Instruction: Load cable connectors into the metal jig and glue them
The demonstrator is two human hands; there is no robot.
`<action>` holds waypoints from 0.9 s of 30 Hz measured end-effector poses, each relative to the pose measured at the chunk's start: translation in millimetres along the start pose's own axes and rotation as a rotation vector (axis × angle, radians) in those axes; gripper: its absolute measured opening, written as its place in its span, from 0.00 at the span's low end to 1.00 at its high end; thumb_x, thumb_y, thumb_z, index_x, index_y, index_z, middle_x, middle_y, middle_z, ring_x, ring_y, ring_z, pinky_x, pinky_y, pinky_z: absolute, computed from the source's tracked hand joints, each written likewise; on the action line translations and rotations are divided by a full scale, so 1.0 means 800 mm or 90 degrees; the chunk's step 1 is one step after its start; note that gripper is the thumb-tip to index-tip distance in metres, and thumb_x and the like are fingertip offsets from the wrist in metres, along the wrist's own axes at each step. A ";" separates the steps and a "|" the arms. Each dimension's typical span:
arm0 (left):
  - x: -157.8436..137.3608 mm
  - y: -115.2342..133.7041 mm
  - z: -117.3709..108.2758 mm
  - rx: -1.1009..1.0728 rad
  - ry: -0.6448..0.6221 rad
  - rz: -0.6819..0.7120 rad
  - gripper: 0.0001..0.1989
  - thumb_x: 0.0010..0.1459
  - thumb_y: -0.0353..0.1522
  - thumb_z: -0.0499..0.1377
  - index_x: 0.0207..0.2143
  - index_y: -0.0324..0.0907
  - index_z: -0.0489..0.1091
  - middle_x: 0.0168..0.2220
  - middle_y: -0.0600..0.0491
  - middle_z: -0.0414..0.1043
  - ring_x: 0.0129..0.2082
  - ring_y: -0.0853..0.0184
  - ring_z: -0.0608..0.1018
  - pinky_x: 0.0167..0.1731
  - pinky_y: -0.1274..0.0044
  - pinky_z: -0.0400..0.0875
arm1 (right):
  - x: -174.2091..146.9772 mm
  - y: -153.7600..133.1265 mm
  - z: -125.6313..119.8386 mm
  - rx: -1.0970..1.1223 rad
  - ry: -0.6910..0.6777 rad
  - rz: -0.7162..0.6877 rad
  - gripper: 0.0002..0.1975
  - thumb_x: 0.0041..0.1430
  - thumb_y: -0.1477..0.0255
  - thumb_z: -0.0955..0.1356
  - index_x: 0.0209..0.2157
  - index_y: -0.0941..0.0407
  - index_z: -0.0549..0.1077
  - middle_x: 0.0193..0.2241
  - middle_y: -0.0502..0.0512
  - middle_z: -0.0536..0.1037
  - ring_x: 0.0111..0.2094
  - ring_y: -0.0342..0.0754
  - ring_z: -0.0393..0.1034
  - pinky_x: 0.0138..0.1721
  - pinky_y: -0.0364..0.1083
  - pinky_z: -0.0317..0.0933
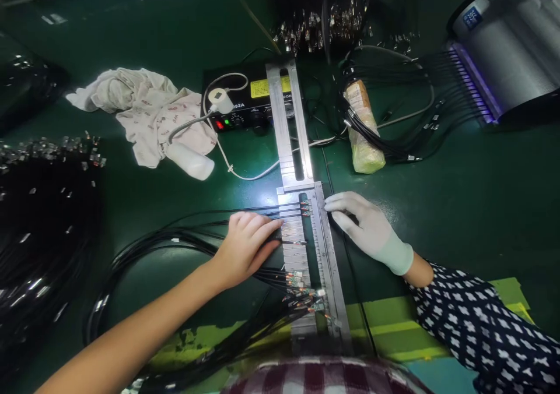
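- The left hand (247, 245) is bare. It lies flat on thin black cables (184, 236) at the left edge of a long metal rail (326, 254). Its fingers are stretched out and close together, and they press the cables down. The grip is not closed around anything.
- The right hand (367, 228) wears a pale glove. It rests on the right edge of the rail with its fingers pointing left. The fingertips (331, 203) touch the rail's side. This grip is loose and flat too, and it holds nothing.
- The black cables come in from the left in big loops on the green tabletop (459, 207). Their small metal tips (305, 207) lie across the slots of the rail, some above the left hand and more in a bunch below it.
- The rail runs from near the person's body up toward a black box with lights (245, 105).
- A white crumpled cloth (144, 111) lies up on the left. A white tube (190, 159) lies just beside it, joined to a pale hose.
- A wrapped roll (363, 129) lies right of the rail, and more black cables cross over it.
- A grey machine with a purple glow (503, 50) sits in the top right corner.
- Big piles of black cables with shiny ends lie on the far left (39, 219) and at the top (324, 15).
- The right arm wears a dark sleeve with white spots (472, 318).
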State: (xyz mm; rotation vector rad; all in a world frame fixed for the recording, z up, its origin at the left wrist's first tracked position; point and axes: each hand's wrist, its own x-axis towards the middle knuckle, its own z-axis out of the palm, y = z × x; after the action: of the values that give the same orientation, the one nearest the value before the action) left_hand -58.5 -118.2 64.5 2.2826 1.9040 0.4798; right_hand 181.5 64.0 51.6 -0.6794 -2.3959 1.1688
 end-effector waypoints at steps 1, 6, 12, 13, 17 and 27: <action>-0.003 0.002 -0.001 -0.033 -0.019 -0.010 0.15 0.66 0.32 0.56 0.54 0.40 0.65 0.43 0.47 0.73 0.44 0.62 0.71 0.45 0.68 0.61 | 0.000 0.000 0.000 -0.001 -0.002 0.000 0.08 0.68 0.74 0.64 0.43 0.50 0.75 0.47 0.50 0.77 0.50 0.50 0.71 0.55 0.53 0.67; -0.011 0.001 0.004 -0.141 0.001 -0.027 0.10 0.66 0.26 0.52 0.48 0.41 0.67 0.39 0.50 0.72 0.39 0.66 0.73 0.41 0.74 0.68 | -0.001 -0.001 0.000 -0.005 -0.003 0.008 0.08 0.68 0.73 0.64 0.43 0.50 0.75 0.47 0.50 0.77 0.50 0.50 0.72 0.54 0.53 0.68; 0.015 -0.009 0.010 -0.096 0.056 0.051 0.18 0.65 0.22 0.50 0.54 0.41 0.68 0.37 0.49 0.69 0.34 0.69 0.73 0.33 0.78 0.70 | 0.001 -0.002 0.000 -0.003 -0.004 0.005 0.09 0.69 0.73 0.64 0.43 0.50 0.75 0.46 0.51 0.77 0.49 0.52 0.72 0.54 0.55 0.68; 0.019 -0.010 0.009 -0.077 0.058 0.062 0.18 0.65 0.22 0.50 0.55 0.41 0.68 0.37 0.49 0.69 0.34 0.68 0.73 0.32 0.78 0.71 | 0.001 -0.001 0.000 -0.002 -0.004 0.002 0.09 0.69 0.73 0.64 0.43 0.50 0.75 0.46 0.51 0.77 0.50 0.52 0.72 0.54 0.55 0.68; 0.028 -0.012 0.002 -0.054 0.038 0.087 0.18 0.65 0.23 0.49 0.54 0.40 0.69 0.36 0.48 0.69 0.35 0.68 0.73 0.33 0.78 0.72 | 0.001 -0.001 -0.001 0.001 -0.004 0.004 0.08 0.68 0.73 0.64 0.44 0.50 0.75 0.47 0.51 0.77 0.50 0.51 0.72 0.54 0.54 0.68; 0.032 -0.008 0.010 -0.108 0.045 0.081 0.16 0.66 0.23 0.50 0.53 0.41 0.68 0.41 0.47 0.71 0.40 0.67 0.73 0.39 0.76 0.72 | 0.001 -0.004 -0.001 -0.008 0.000 -0.002 0.09 0.69 0.74 0.64 0.43 0.50 0.75 0.46 0.51 0.77 0.49 0.51 0.72 0.54 0.53 0.68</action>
State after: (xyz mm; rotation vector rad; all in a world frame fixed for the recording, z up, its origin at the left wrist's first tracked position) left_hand -58.2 -91.5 59.1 2.3129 1.6817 0.7183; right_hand 180.4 62.9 54.9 -0.6798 -2.4047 1.1541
